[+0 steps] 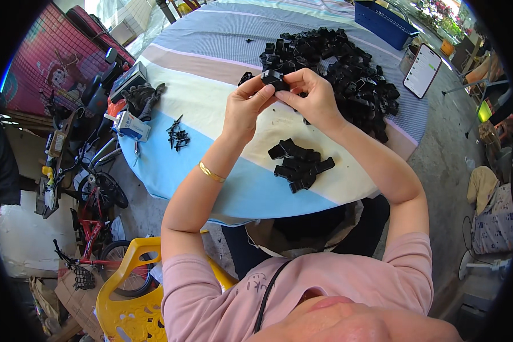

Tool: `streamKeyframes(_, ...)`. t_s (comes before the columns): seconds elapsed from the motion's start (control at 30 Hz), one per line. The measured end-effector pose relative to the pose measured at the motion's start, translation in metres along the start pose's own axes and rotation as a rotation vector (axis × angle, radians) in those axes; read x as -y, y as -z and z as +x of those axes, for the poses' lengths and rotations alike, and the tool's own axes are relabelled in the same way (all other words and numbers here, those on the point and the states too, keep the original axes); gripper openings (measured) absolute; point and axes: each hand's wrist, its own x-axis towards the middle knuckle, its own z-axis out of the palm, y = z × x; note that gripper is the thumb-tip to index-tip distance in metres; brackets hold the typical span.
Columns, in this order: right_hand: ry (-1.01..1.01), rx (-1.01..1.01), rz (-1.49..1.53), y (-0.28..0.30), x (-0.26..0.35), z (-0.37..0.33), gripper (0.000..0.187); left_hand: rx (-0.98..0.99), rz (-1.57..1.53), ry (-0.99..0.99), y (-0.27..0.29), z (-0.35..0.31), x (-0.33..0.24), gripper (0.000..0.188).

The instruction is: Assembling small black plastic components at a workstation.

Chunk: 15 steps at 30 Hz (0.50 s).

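Both my hands are raised over the round table, pinching one small black plastic piece (pixel 272 78) between thumbs and fingers. My left hand (pixel 244 109) grips its left side, and my right hand (pixel 316 98) has its fingertips on the right side. The piece looks blocky, perhaps a clip or buckle; its exact kind is too small to tell. Just beyond and to the right spreads a large heap of similar black pieces (pixel 356 82). Nearer me lies a smaller cluster of black pieces (pixel 301 164). Thin black bits (pixel 178 135) are scattered left of my left forearm.
A striped cloth (pixel 211 74) covers the table. At its right edge are a phone (pixel 423 71) and a can; a blue basket (pixel 382 24) stands far right. A small carton (pixel 133 126) and dark gloves (pixel 145 100) lie left. A yellow chair (pixel 132 290) is beside me.
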Motion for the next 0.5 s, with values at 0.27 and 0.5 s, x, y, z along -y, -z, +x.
streamKeyframes(0.27,0.588,-0.155,-0.456,-0.007,0.007,-0.001,0.030,-0.084,0.031,-0.089,-0.004,-0.005,0.000,0.027)
streamKeyframes(0.5,0.388,0.132,-0.235,0.028,0.018,0.017,0.015,0.060,0.289,-0.011,0.009,-0.004,-0.017,0.023)
